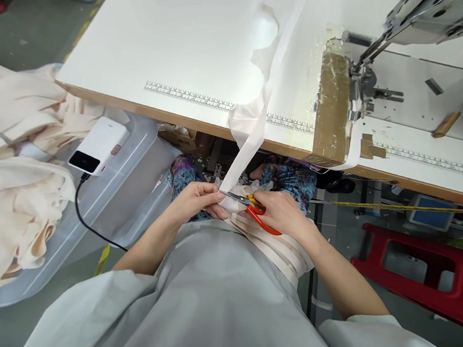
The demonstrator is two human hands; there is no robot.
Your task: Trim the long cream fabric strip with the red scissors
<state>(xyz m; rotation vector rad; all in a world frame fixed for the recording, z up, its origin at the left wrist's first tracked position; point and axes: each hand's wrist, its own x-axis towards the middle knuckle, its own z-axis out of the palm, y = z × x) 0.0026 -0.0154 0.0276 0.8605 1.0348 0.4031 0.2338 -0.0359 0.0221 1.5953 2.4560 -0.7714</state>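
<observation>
- The left hand [199, 200] pinches the white strip [247, 142] just below the near edge of the surface [166, 34].
- The right hand [280, 212] grips red scissors [252, 210]; the blades touch the strip.
- The strip hangs over the near edge, left of the sewing machine [384, 62].
- A folded strip pile [273, 249] lies on the lap.

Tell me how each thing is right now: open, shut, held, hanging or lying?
scissors: held in the right hand, blades at the strip.
white fabric strip: hanging off the table, pinched by the left hand.
sewing machine: nothing under its needle.
white device: cable plugged in, lying on the plastic bin.
cream fabric: piled loosely.
</observation>
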